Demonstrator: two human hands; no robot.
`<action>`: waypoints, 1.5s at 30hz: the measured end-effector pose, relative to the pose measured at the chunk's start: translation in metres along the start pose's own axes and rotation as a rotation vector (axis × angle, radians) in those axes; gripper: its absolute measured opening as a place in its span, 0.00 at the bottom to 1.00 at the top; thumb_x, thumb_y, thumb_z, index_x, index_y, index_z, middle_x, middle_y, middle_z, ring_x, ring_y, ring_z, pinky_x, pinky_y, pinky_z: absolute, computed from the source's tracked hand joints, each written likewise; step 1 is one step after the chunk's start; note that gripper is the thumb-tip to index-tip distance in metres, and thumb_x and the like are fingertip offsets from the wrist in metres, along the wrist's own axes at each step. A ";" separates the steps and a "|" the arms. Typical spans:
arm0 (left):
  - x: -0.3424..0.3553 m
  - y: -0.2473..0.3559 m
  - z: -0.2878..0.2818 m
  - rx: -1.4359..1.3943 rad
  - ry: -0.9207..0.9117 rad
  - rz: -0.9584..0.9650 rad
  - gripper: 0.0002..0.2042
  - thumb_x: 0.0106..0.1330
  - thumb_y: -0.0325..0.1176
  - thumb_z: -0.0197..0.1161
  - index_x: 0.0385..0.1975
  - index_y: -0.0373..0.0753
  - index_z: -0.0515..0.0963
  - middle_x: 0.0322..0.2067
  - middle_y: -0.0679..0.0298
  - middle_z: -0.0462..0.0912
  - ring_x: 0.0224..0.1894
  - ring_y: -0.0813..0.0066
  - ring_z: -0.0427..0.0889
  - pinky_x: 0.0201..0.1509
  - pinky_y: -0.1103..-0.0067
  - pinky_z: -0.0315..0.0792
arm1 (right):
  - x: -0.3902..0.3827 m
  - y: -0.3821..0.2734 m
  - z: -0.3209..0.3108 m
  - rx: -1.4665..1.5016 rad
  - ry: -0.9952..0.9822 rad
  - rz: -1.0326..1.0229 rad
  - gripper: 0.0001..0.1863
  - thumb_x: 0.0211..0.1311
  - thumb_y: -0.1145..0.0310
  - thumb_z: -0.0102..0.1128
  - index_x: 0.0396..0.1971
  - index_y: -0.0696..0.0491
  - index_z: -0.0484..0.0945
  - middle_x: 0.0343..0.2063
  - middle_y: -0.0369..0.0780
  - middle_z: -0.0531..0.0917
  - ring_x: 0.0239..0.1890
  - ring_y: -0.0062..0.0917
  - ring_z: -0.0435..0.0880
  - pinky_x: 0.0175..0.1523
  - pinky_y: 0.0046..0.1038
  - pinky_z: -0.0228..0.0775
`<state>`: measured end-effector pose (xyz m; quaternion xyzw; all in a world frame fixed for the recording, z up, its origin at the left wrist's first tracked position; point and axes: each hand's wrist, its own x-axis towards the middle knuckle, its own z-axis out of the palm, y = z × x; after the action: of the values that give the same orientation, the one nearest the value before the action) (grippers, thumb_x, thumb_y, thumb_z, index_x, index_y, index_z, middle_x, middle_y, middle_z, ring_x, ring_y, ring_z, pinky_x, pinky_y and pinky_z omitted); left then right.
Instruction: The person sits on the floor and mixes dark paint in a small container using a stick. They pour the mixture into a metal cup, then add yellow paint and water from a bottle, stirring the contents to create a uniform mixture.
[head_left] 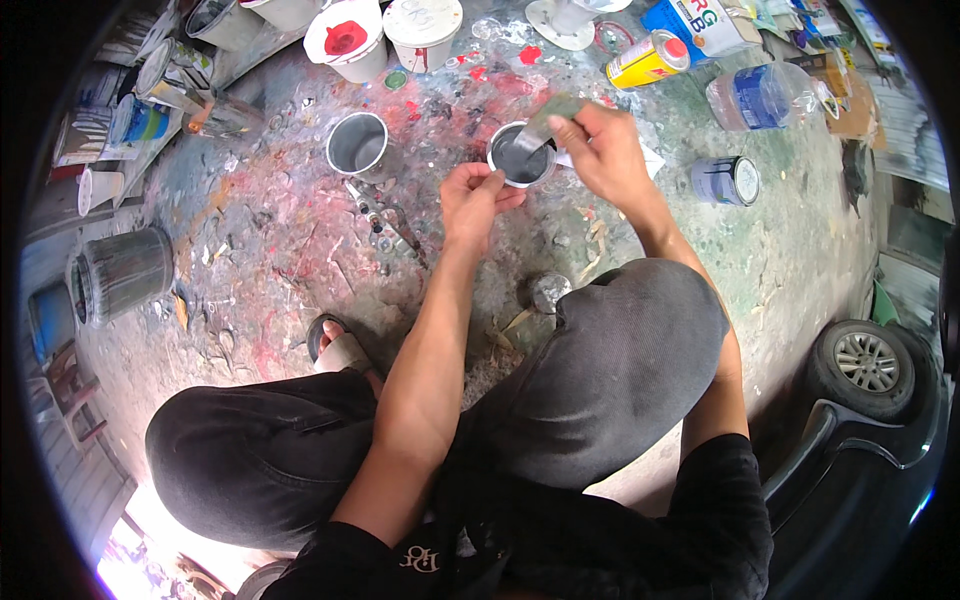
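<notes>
My left hand (pixel 478 203) is closed on the side of a small white-rimmed cup (pixel 526 185) holding dark grey paint (pixel 512 158). In my right hand (pixel 606 150) is a flat scraper (pixel 543 125), gripped at its upper end. Its lower end dips into the paint inside the cup. To the left on the floor stands another cup (pixel 331 150), grey inside. A metal spray gun (pixel 372 210), as far as I can make out, lies between that cup and my left forearm. Something white and pointed (pixel 652 161) shows behind my right hand.
Paint-stained floor spreads around me. White buckets (pixel 421 58) stand at the back. A yellow can (pixel 645 62), a plastic bottle (pixel 752 98) and an open tin (pixel 727 182) are to the right. A dark bucket (pixel 125 275) lies left; a car wheel (pixel 865 365) is lower right.
</notes>
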<state>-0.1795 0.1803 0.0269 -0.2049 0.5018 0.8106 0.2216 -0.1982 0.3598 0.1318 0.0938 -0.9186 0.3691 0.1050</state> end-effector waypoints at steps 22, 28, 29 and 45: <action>0.000 -0.001 0.001 0.002 0.000 0.002 0.03 0.71 0.22 0.57 0.40 0.30 0.72 0.35 0.54 0.82 0.36 0.61 0.88 0.41 0.69 0.87 | -0.008 0.004 -0.008 -0.008 0.069 0.043 0.14 0.62 0.69 0.63 0.22 0.63 0.74 0.19 0.50 0.76 0.21 0.46 0.76 0.28 0.40 0.66; 0.000 0.000 0.004 0.031 0.001 0.011 0.04 0.70 0.22 0.57 0.40 0.29 0.72 0.36 0.53 0.82 0.36 0.61 0.88 0.41 0.69 0.87 | -0.019 0.019 -0.003 -0.036 -0.043 0.108 0.13 0.63 0.69 0.62 0.23 0.63 0.76 0.19 0.50 0.77 0.22 0.46 0.77 0.29 0.40 0.67; 0.000 0.000 0.004 0.042 -0.004 0.016 0.04 0.70 0.22 0.57 0.40 0.29 0.72 0.36 0.53 0.82 0.36 0.60 0.88 0.40 0.69 0.87 | -0.019 0.019 -0.002 -0.029 -0.047 0.093 0.14 0.63 0.69 0.62 0.23 0.63 0.76 0.19 0.50 0.77 0.21 0.46 0.76 0.28 0.40 0.67; -0.001 -0.002 0.003 0.012 -0.004 0.012 0.02 0.71 0.22 0.56 0.39 0.30 0.72 0.36 0.53 0.83 0.37 0.62 0.88 0.42 0.69 0.87 | -0.032 0.004 0.001 0.027 -0.045 0.039 0.14 0.64 0.69 0.62 0.22 0.62 0.76 0.19 0.50 0.76 0.20 0.45 0.76 0.27 0.39 0.65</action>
<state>-0.1777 0.1833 0.0271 -0.1988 0.5073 0.8095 0.2188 -0.1690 0.3651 0.1196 0.0858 -0.9174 0.3811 0.0757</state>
